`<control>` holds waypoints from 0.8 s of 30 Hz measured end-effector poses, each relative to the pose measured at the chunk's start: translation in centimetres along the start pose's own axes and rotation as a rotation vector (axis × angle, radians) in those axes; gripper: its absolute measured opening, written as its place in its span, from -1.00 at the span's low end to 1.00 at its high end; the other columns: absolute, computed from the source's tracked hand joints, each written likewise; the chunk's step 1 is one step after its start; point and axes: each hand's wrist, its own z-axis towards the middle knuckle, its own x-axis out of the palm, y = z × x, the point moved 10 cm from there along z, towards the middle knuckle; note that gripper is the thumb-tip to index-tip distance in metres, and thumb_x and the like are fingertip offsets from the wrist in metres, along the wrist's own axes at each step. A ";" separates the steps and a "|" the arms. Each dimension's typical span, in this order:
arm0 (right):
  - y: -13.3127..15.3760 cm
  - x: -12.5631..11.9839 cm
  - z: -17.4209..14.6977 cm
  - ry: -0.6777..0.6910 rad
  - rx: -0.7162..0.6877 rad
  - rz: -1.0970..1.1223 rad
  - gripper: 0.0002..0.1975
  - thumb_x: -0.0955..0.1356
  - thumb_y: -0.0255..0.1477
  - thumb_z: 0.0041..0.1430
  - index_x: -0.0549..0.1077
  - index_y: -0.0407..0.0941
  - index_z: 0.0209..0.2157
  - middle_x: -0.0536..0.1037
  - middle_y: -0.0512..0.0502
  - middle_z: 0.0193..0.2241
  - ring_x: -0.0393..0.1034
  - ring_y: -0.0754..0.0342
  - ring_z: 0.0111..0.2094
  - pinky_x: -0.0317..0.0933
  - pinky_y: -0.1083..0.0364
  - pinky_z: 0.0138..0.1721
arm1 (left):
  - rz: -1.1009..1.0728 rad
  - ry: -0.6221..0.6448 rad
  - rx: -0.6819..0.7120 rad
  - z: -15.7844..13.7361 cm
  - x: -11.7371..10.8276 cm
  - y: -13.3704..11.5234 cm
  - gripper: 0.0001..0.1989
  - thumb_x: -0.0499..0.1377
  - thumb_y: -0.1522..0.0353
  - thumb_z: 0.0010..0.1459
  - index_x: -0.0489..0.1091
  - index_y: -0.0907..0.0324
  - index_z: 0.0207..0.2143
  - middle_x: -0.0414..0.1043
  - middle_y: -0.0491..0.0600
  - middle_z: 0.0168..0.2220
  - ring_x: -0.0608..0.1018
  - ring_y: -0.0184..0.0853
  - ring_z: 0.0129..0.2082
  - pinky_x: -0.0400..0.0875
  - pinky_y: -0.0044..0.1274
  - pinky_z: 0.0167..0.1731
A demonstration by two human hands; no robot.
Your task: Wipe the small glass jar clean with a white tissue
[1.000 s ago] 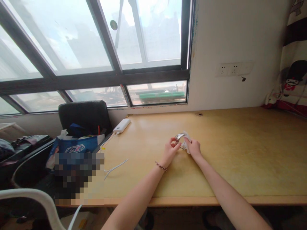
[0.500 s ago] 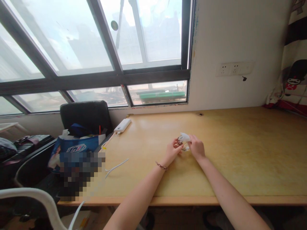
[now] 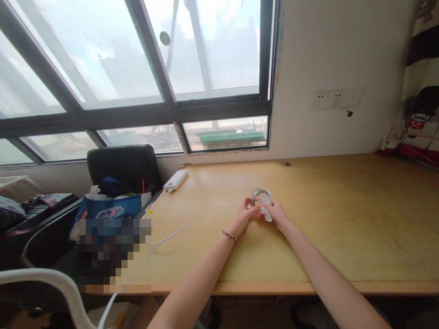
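Both grips pinch one small thing: the left hand (image 3: 244,214) holds a silvery bracelet (image 3: 257,195) while the right hand (image 3: 276,214) presses a white cloth (image 3: 266,206) against it, just above the tabletop (image 3: 343,219). How much of it is wiped I can't tell. A power bank (image 3: 174,180) lies well apart.

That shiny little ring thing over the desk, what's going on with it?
A person seated at a wooden desk holds a small silvery bangle-like ring just above the desktop. The left hand pinches it from one side, and the right hand presses a white cloth or tissue against it; what the ring really is cannot be told. A white power bank with its cable lies further left, near the window.
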 end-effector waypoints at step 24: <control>1.2 3.0 -1.5 0.141 0.053 0.690 -0.81 0.31 -0.36 -0.14 0.35 -0.12 -0.41 0.49 -0.01 -0.43 0.38 0.05 -0.41 0.29 0.11 -0.45 | 0.144 -0.131 0.008 1.0 -1.1 2.7 -0.65 0.13 0.17 -0.05 0.24 0.23 -0.29 0.38 -0.02 -0.39 0.47 -0.34 -0.42 0.40 -0.54 -0.49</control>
